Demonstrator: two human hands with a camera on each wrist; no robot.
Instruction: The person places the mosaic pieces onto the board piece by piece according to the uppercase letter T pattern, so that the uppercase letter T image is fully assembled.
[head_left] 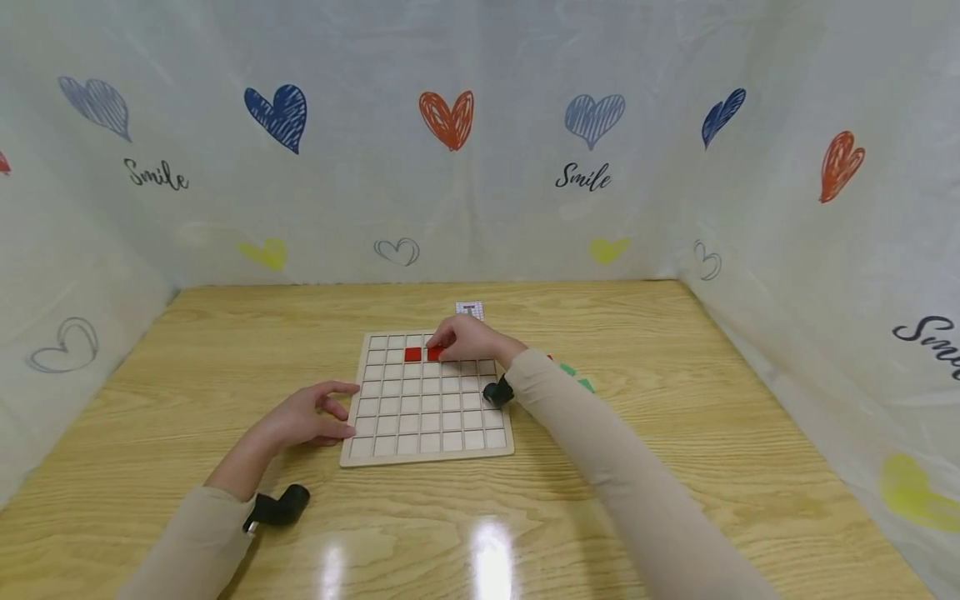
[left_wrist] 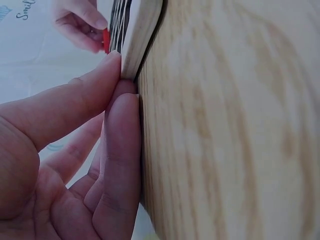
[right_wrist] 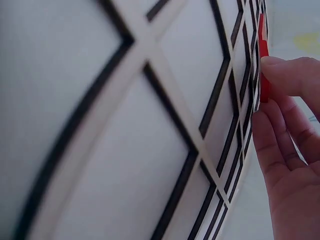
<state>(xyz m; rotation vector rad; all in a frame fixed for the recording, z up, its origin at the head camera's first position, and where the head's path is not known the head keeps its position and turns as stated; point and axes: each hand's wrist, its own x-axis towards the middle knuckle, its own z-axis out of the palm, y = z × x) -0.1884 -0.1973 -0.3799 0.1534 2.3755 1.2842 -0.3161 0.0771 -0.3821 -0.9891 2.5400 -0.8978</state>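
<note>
A light wooden grid board lies on the table. One red square tile sits in a cell near its far side. Just right of that, my right hand pinches a second red tile close over the grid. The right wrist view shows the thumb against this tile, which stands out slightly from the grid. My left hand rests at the board's left edge, fingertips spread along it. Seen from the left wrist, its fingertips touch the board's rim.
Several green pieces lie right of the board, partly hidden by the right sleeve, with a bit of red beside them. A small printed card lies beyond the board. A printed curtain stands behind and along both sides of the table.
</note>
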